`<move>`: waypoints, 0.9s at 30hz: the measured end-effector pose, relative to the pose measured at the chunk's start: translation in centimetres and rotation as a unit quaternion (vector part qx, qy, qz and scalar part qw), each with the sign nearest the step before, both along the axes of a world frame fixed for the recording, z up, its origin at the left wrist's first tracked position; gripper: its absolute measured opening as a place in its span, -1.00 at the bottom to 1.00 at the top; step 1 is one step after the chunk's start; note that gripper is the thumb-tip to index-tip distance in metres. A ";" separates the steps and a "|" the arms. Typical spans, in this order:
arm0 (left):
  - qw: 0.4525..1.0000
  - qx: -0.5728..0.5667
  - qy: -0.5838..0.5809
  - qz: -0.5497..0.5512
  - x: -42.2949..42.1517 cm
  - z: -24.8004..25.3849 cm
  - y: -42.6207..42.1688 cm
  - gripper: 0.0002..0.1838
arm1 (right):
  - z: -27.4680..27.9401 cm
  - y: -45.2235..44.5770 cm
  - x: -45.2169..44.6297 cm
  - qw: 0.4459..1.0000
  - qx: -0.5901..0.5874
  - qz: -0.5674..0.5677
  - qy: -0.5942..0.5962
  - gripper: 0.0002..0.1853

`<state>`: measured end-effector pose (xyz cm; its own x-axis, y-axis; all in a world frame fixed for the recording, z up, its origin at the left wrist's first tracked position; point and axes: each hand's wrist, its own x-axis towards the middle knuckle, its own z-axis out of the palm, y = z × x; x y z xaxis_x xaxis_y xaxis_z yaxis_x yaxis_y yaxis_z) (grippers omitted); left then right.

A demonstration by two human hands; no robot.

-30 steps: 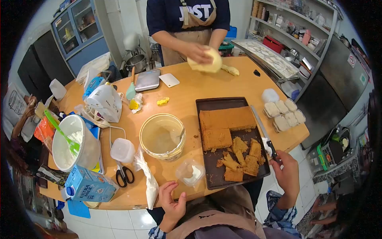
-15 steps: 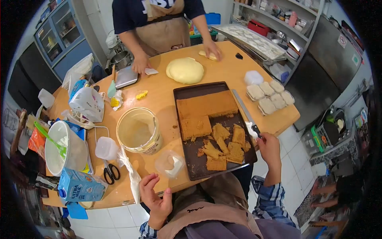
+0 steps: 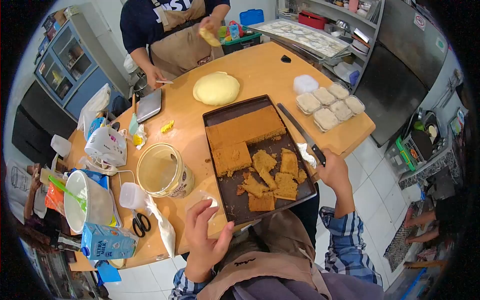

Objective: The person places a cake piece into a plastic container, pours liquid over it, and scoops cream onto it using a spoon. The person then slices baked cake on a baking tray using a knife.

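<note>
My right hand (image 3: 334, 172) is closed around the black handle of a long knife (image 3: 296, 124), whose blade lies on the table along the tray's right side. A dark baking tray (image 3: 228, 199) in front of me holds brown sponge cake (image 3: 245, 129): a long uncut strip at the back, a squarish block (image 3: 231, 158) and several broken pieces (image 3: 261, 202) near the front. To the left of the tray, my left hand (image 3: 204, 242) is raised with its fingers apart, holding nothing. It partly covers a clear plastic tub (image 3: 199, 199) with something white in it.
A co-worker across the table holds a pale dough piece (image 3: 210, 38) beside a large dough mound (image 3: 216, 88). Around me are a large tub (image 3: 159, 170), piping bag (image 3: 161, 227), scissors (image 3: 141, 225), milk carton (image 3: 110, 241), white bowl (image 3: 89, 202), mixer (image 3: 106, 146) and filled containers (image 3: 326, 119).
My view has shifted, and my left hand has risen toward the clear tub. My right hand has come further onto the knife handle. The co-worker has lifted a dough piece off the table.
</note>
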<state>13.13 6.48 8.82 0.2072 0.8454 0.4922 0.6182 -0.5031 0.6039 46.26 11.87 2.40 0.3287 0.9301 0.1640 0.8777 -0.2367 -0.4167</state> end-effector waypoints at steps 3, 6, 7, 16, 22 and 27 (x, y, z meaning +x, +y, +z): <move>0.998 -0.002 0.055 -0.029 1.3 1.3 1.8 -0.57 | -0.4 -0.2 0.5 1.000 0.025 -0.004 -0.006 -0.63; 0.994 -0.024 0.097 -0.033 2.3 1.5 3.2 -0.59 | 0.1 -2.5 0.2 0.997 0.080 0.003 0.011 -0.63; 0.993 -0.029 0.112 -0.036 2.5 1.1 3.7 -0.59 | 1.1 -3.5 -0.3 0.996 0.083 -0.006 0.042 -0.64; 0.969 -0.035 0.236 -0.068 6.5 1.4 8.4 -0.65 | 2.9 -10.5 0.2 0.979 0.178 -0.011 0.095 -0.68; 0.891 -0.126 0.433 -0.061 11.2 -0.5 13.0 -0.71 | 1.5 -12.6 -0.7 0.962 0.242 -0.042 0.121 -0.70; 0.850 -0.188 0.491 -0.037 13.2 -2.0 14.7 -0.73 | 0.5 -13.8 -0.4 0.961 0.224 -0.070 0.149 -0.69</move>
